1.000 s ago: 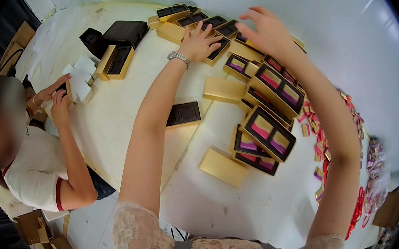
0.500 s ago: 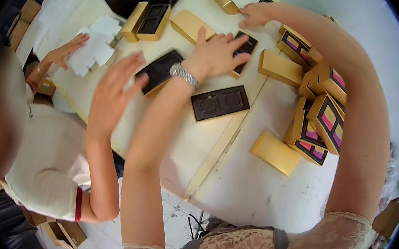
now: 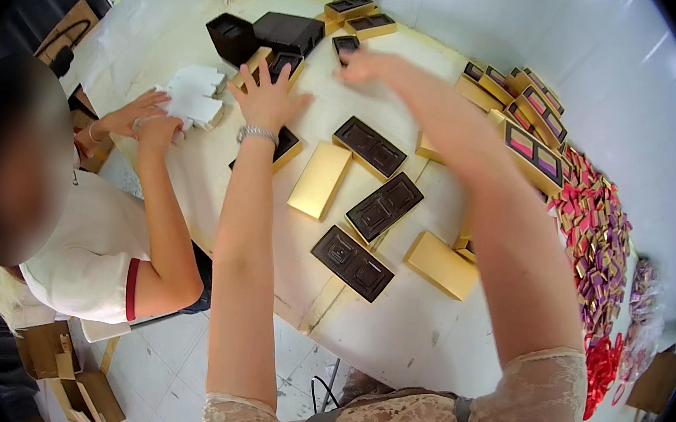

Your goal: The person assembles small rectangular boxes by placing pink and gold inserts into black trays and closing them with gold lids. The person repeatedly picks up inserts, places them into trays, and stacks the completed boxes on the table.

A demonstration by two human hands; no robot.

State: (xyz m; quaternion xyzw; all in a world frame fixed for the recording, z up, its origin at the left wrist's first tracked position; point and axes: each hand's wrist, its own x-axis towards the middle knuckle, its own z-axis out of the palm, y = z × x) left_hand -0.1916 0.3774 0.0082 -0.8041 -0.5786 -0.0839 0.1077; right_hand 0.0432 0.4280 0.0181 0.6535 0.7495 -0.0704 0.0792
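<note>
My left hand (image 3: 268,105) is spread wide at the near side of a gold box with a dark insert (image 3: 286,66), its fingertips over that box; whether it touches is unclear. My right hand (image 3: 362,67) is smeared by motion beside a small dark-topped box (image 3: 344,46) at the far side; its grip cannot be made out. Below my left wrist lies a partly covered gold box with a dark insert (image 3: 287,149). In the middle are a plain gold box (image 3: 320,182) and several boxes with dark two-well inserts (image 3: 386,206).
Filled gold boxes (image 3: 532,152) pile up at the right, by a heap of small shiny wrapped pieces (image 3: 595,244) and red ribbons (image 3: 603,375). Black containers (image 3: 288,34) stand far left. A co-worker's hands (image 3: 148,117) hold white folded card (image 3: 193,93). Another gold box (image 3: 440,263) lies near right.
My left hand has moved left from the middle boxes, and my right hand has shifted left in the picture. More dark-insert boxes show in the middle. The co-worker's raised hand has come down to the card.
</note>
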